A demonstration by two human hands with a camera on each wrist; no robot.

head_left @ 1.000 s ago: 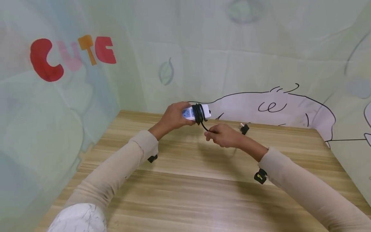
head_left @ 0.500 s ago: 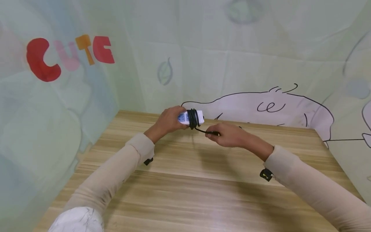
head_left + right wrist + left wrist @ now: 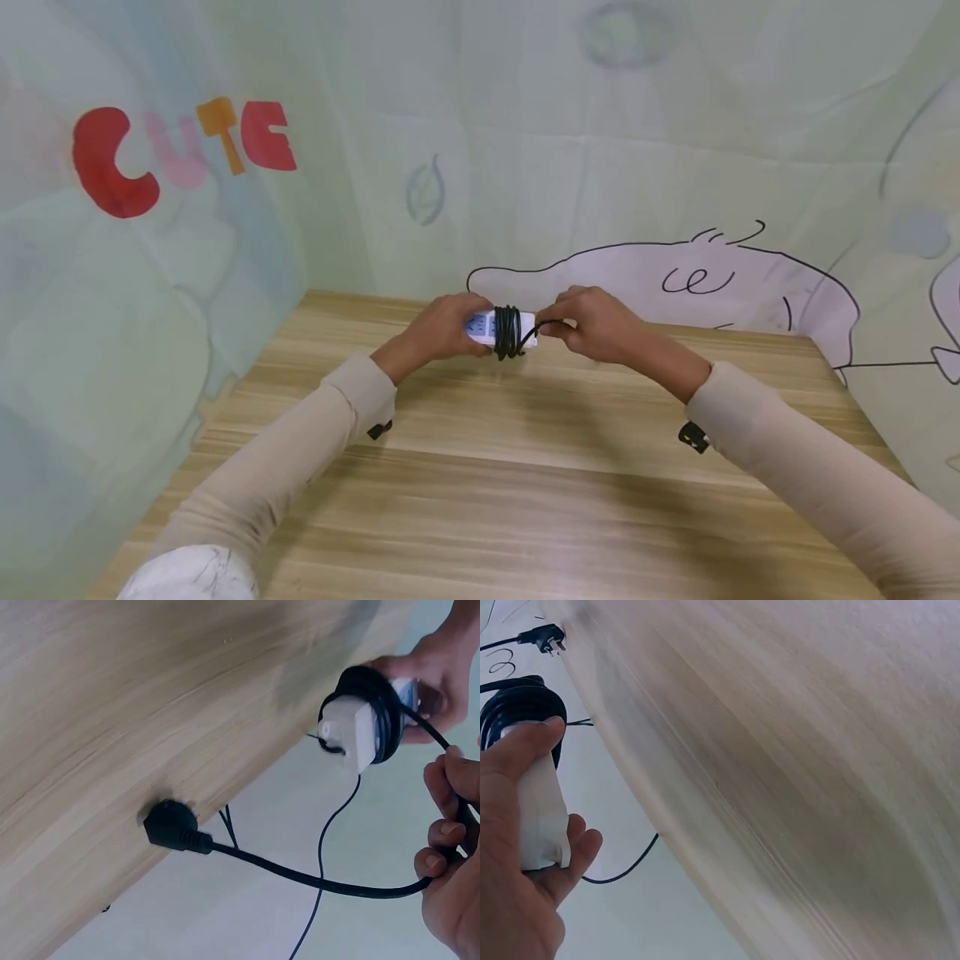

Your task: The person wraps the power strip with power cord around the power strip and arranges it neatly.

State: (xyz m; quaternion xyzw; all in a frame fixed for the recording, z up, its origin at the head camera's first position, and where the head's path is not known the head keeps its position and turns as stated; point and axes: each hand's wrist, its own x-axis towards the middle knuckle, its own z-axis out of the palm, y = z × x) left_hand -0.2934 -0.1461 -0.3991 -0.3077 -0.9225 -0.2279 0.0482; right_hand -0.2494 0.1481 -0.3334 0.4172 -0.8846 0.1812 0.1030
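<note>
A white power strip (image 3: 531, 320) with blue socket faces is held by its left end in my left hand (image 3: 442, 327), above the far part of the table. Several turns of black cord (image 3: 507, 333) wrap its middle. At the strip's right end, my right hand (image 3: 600, 325) pinches the cord's free length between thumb and fingers. In the right wrist view that length runs through the hand to a dangling black plug (image 3: 171, 825). The left wrist view shows the plug (image 3: 546, 637) with its metal prongs, and the thumb lying against the wound cord.
The wood-grain table (image 3: 480, 508) spreads beneath both arms. Behind its far edge rises a pale printed backdrop (image 3: 525, 183) with line drawings; coloured letters mark the left side. Small black devices (image 3: 693, 437) sit beneath the sleeve cuffs.
The strip and left hand have dipped slightly. My right hand has risen from below the strip to its right end, drawing the cord upward. The plug, seen earlier beside that hand, is hidden in the head view.
</note>
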